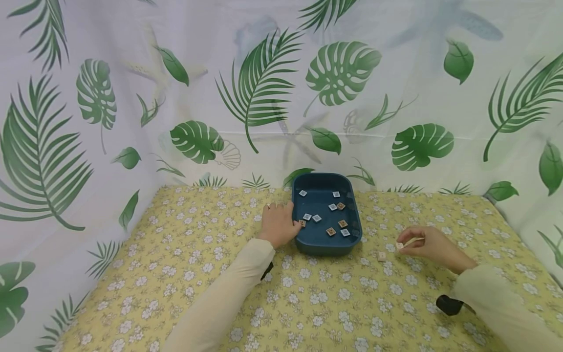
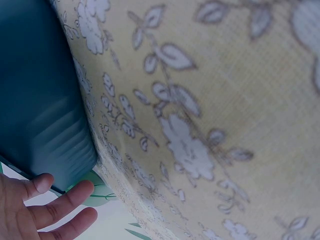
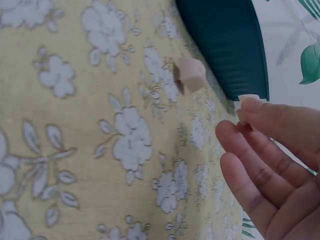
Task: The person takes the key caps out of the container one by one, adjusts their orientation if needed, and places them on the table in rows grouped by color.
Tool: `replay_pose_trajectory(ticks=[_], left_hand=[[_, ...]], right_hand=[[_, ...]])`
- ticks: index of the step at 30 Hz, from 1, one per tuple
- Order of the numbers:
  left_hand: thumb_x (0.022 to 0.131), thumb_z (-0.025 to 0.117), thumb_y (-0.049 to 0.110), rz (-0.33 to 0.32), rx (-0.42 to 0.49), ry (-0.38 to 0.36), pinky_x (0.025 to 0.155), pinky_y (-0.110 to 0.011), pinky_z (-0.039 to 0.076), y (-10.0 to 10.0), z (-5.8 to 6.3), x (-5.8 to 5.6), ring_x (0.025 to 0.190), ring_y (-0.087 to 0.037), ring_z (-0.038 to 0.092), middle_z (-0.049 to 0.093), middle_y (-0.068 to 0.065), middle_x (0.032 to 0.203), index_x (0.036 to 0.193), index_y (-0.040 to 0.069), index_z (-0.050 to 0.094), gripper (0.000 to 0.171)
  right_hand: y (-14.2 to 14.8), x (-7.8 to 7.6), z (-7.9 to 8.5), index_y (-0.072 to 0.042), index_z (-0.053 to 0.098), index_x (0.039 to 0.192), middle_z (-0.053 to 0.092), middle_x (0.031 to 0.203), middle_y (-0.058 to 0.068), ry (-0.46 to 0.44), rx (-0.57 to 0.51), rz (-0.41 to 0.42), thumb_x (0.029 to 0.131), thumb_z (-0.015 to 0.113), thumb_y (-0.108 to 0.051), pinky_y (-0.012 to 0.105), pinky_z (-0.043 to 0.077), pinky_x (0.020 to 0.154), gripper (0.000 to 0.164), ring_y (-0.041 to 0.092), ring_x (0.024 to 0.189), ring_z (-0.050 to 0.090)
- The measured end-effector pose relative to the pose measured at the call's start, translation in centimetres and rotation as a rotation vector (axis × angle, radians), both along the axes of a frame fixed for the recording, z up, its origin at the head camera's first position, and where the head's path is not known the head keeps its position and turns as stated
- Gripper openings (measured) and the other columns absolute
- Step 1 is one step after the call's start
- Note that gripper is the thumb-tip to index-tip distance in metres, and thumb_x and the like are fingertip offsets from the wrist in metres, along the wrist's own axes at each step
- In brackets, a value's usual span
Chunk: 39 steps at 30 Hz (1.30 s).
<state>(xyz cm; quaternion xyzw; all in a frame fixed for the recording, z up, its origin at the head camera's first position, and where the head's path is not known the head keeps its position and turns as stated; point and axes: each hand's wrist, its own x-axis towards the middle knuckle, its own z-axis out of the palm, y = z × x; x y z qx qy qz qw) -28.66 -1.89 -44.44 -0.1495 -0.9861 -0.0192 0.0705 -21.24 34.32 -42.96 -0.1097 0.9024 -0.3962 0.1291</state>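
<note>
A dark blue plastic bin [image 1: 325, 247] stands on the cloth, with small square tiles inside, some white [image 1: 316, 218] and some orange-brown [image 1: 331, 231]. My left hand [image 1: 278, 226] holds the bin's left rim, thumb over the edge; the left wrist view shows its other fingers [image 2: 70, 197] spread outside the wall. Right of the bin, my right hand [image 1: 424, 247] pinches a small pale block [image 3: 245, 106] between thumb and fingertips, just above the cloth. A second pale block [image 1: 381, 256] lies on the cloth between that hand and the bin.
A yellow flowered cloth [image 1: 308, 313] covers the table. Behind it and at both sides hangs a white curtain [image 1: 272, 166] printed with green leaves. Dark straps or devices [image 1: 449, 305] sit at the wrists.
</note>
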Motion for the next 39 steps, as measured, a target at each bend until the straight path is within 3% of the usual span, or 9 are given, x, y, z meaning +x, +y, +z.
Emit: replay_pose_trajectory(ticks=[12, 20, 25, 39], left_hand=[[0.091, 0.048, 0.04, -0.008, 0.001, 0.012, 0.089, -0.045, 0.043, -0.1, 0.1, 0.0, 0.095, -0.03, 0.059, 0.065, -0.011, 0.097, 0.12, 0.012, 0.053, 0.041], [0.091, 0.048, 0.041, -0.005, -0.005, 0.002, 0.092, -0.045, 0.043, -0.1, 0.4, 0.1, 0.098, -0.031, 0.059, 0.065, -0.012, 0.101, 0.124, 0.012, 0.052, 0.044], [0.091, 0.048, 0.041, -0.007, -0.003, -0.001, 0.093, -0.046, 0.042, -0.1, 0.3, 0.1, 0.1, -0.031, 0.059, 0.066, -0.012, 0.101, 0.123, 0.012, 0.052, 0.043], [0.091, 0.047, 0.041, -0.006, 0.009, 0.0, 0.093, -0.045, 0.042, -0.1, -0.1, -0.2, 0.1, -0.031, 0.058, 0.065, -0.012, 0.101, 0.123, 0.013, 0.052, 0.043]], right_hand=[[-0.2, -0.1, -1.4, -0.004, 0.065, 0.099, 0.066, 0.095, 0.01, 0.023, 0.046, 0.042, 0.082, 0.071, -0.023, 0.03, 0.051, 0.063, 0.026, 0.014, 0.077, 0.065], [-0.3, -0.3, -2.1, -0.003, 0.065, 0.095, 0.065, 0.087, 0.01, 0.001, -0.009, 0.061, 0.081, 0.072, -0.022, 0.03, 0.05, 0.061, 0.024, 0.013, 0.069, 0.061], [-0.2, -0.5, -2.7, -0.003, 0.065, 0.095, 0.066, 0.086, 0.008, 0.035, 0.003, 0.085, 0.082, 0.071, -0.019, 0.029, 0.051, 0.062, 0.022, 0.009, 0.069, 0.062], [-0.4, -0.6, -3.1, -0.004, 0.066, 0.093, 0.064, 0.084, 0.008, 0.025, 0.01, 0.058, 0.079, 0.074, -0.019, 0.028, 0.05, 0.06, 0.022, 0.01, 0.066, 0.059]])
